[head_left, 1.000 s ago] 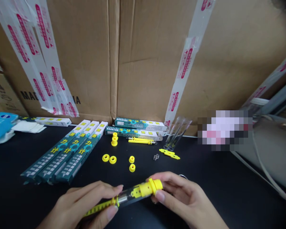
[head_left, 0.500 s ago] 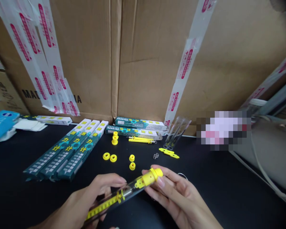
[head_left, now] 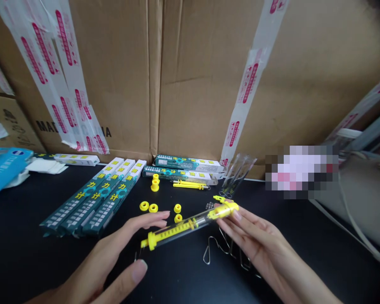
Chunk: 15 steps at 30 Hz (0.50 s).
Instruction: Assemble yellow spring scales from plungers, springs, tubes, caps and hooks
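My right hand (head_left: 259, 236) pinches the capped upper end of a spring scale (head_left: 174, 230), a clear tube with a yellow graduated slider inside and yellow end caps. The scale is tilted, its lower end pointing left. By that lower end my left hand (head_left: 114, 247) is open, thumb and fingers spread around the tube without closing on it. A thin metal hook seems to hang from the lower cap, though it is blurred. Bent wire hooks (head_left: 207, 253) lie on the black table under my right hand, which partly hides them.
Yellow rings (head_left: 144, 206), small yellow caps (head_left: 177, 208) and stacked caps (head_left: 155, 185) lie beyond my hands. Behind are yellow slider assemblies (head_left: 191, 185), clear tubes (head_left: 237, 177) and printed boxes (head_left: 98, 196). A large carton (head_left: 193, 84) closes off the back. A blue packet (head_left: 6, 169) lies left.
My left hand has let go of the spring scale's lower end and opened. My right hand has carried the scale up and to the right, uncovering its lower cap and the wire hooks beneath.
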Available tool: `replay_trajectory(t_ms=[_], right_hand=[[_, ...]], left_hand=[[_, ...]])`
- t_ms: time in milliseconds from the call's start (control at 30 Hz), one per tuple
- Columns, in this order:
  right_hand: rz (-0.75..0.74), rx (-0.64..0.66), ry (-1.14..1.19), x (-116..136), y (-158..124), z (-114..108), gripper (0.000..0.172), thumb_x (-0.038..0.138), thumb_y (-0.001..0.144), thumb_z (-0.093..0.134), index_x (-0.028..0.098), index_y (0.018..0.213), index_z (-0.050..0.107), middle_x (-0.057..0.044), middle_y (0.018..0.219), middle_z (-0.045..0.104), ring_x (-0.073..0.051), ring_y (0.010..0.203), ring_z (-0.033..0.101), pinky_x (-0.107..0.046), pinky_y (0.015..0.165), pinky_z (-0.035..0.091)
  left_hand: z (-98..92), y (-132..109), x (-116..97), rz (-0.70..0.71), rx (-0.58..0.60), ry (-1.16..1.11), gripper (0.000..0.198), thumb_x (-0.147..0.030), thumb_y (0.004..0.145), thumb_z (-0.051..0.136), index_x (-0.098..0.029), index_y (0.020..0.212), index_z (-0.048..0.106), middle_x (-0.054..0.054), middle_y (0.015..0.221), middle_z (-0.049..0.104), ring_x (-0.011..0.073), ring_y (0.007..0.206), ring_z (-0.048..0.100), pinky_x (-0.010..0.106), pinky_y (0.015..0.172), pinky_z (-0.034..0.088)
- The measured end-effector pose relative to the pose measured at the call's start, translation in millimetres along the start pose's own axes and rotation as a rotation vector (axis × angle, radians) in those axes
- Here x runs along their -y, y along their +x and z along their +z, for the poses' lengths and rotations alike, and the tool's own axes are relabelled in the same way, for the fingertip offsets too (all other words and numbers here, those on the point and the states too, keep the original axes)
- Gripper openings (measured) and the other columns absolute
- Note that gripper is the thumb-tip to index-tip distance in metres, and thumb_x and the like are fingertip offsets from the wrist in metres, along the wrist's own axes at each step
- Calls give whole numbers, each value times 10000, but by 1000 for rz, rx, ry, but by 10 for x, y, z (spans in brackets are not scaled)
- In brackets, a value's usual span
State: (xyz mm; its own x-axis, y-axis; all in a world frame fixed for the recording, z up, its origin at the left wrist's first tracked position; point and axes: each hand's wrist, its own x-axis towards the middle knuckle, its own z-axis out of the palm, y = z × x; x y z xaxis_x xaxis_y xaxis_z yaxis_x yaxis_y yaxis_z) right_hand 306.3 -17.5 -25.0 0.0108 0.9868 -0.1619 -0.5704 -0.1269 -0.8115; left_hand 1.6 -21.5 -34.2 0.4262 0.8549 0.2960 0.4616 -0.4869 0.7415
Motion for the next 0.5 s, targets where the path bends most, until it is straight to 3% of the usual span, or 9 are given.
replay_trajectory(t_ms=[133, 233, 333, 433, 500], right_hand=[[3, 7, 20, 23, 13, -25, 179, 200, 892, 773, 179, 1064, 816, -86, 1073, 832, -209, 1069, 763, -248, 976, 601], [19, 38, 31, 17, 0, -5, 193, 204, 916, 749, 197, 1100, 805, -76, 1061, 835, -186, 1033, 774, -233, 971, 595], [34, 51, 26, 12, -12, 23, 216, 222, 922, 746, 212, 1132, 794, -83, 1107, 825, -184, 1054, 764, -238, 979, 587], [16, 43, 8, 24, -30, 49, 264, 232, 906, 766, 256, 1169, 774, -73, 1249, 775, -187, 1050, 761, -256, 924, 622], [14, 46, -12, 41, -45, 64, 291, 228, 904, 770, 288, 1188, 760, -59, 1323, 737, -177, 1010, 767, -253, 853, 649]], left_hand=[[-13, 105, 12, -68, 169, -111, 474, -536, 1006, 473, -431, 1468, 488, -35, 1338, 704, 201, 1309, 606, 313, 1090, 469], [19, 184, 30, -43, 280, -317, 480, -543, 1018, 458, -416, 1480, 474, -11, 1135, 782, 165, 1012, 739, 278, 1008, 536], [36, 202, 49, -95, 356, -490, 491, -529, 973, 580, -402, 1444, 530, -2, 1097, 796, 137, 754, 717, 228, 822, 584], [41, 191, 42, -120, 409, -443, 494, -444, 907, 719, -450, 1383, 585, -42, 1040, 817, 142, 719, 691, 240, 802, 554], [56, 197, 26, 14, 429, -350, 429, -413, 931, 701, -461, 1349, 616, -47, 1012, 826, 160, 768, 708, 272, 870, 512]])
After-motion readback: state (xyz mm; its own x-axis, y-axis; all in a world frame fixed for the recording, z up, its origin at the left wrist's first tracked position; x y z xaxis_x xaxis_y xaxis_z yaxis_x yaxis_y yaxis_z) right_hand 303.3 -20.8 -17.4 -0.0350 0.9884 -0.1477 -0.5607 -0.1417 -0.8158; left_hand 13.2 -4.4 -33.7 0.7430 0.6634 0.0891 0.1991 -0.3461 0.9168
